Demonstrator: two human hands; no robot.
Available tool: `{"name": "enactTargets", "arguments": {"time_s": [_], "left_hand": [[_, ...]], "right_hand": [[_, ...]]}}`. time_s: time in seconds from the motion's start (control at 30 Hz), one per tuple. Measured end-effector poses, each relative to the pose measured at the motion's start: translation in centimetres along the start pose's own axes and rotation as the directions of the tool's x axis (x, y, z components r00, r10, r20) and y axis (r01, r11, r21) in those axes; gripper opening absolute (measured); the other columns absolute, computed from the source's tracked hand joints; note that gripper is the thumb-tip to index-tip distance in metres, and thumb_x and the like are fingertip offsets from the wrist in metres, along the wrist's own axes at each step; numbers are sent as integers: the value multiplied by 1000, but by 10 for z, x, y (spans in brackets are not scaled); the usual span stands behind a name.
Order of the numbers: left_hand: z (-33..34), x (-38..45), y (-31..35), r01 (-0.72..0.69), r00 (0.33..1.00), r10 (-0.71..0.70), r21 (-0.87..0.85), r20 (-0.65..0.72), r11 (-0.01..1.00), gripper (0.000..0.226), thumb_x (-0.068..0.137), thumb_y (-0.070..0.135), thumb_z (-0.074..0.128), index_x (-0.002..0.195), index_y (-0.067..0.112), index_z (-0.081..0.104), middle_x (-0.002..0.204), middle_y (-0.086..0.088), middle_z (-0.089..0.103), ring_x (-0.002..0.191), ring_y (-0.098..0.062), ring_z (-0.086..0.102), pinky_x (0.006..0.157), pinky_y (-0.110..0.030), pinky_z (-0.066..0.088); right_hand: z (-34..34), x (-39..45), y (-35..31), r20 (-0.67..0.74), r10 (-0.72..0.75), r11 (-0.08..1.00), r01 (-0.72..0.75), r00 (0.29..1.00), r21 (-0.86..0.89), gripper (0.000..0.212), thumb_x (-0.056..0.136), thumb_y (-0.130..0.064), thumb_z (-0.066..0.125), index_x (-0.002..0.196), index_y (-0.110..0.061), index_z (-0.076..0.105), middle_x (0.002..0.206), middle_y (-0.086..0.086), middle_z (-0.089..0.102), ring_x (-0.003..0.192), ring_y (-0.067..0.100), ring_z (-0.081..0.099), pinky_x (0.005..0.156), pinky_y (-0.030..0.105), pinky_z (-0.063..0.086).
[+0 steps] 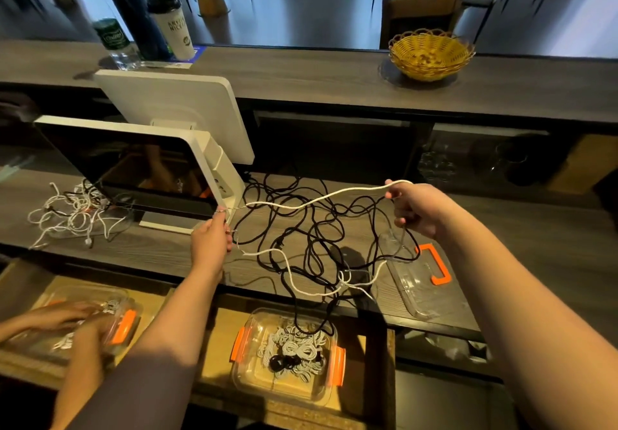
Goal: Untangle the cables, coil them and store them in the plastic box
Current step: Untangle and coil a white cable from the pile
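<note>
Left hand pinches one end of our white cable, right hand grips its raised loop — below, it stays knotted in the black cable; tugging could tighten that. Plastic box waits below.

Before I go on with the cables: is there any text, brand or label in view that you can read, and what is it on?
Nothing reads in full.
White cup with a black lid: two lines of dark print, roughly "AM..." over "MICK...", too blurred to be sure.
Green-labelled water bottle: white brand script on the label, unreadable.
Blue card under the cup: print too small to read.
Plastic box, its lid and the white monitor: no text visible.
</note>
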State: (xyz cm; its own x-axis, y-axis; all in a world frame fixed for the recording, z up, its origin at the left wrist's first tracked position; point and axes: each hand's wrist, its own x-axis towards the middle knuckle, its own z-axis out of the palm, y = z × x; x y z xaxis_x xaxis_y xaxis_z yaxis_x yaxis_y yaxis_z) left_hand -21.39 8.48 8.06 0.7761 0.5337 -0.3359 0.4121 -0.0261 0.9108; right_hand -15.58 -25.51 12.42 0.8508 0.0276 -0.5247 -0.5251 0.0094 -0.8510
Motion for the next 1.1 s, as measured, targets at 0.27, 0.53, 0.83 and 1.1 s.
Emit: {"name": "enactTargets", "arguments": {"time_s": [0.27,0.53,0.83,1.1], "left_hand": [[45,-8,12,82,992,-93,117,89,990,42,91,18,72,127,13,51,110,-5,64,87,-13,62,67,-24,49],[105,-110,-1,-124,798,77,38,598,992,60,90,67,34,75,17,63,67,2,65,67,-16,61,74,-31,47],[86,-93,-47,-188,912,123,133,391,973,26,99,35,58,81,16,57,76,3,60,75,-17,59,67,-29,44],[120,-117,-8,-266,878,168,163,448,950,16,101,19,57,118,22,57,117,0,63,102,-10,59,82,-19,53]], "right_hand": [[38,-40,-12,294,3,925,-114,956,362,23,92,-19,59,108,-4,64,67,0,48,63,13,54,70,29,61],[79,-52,-25,177,-169,643,-28,969,765,40,107,-32,37,112,-5,66,85,11,71,89,24,73,94,40,54],[49,-43,-30,-42,-126,435,94,991,895,40,108,-31,37,118,-2,62,87,17,73,98,31,68,83,48,55],[97,-63,-6,61,-89,517,-6,994,856,41,107,-32,38,120,-1,61,92,19,74,93,28,73,93,43,51]]}}
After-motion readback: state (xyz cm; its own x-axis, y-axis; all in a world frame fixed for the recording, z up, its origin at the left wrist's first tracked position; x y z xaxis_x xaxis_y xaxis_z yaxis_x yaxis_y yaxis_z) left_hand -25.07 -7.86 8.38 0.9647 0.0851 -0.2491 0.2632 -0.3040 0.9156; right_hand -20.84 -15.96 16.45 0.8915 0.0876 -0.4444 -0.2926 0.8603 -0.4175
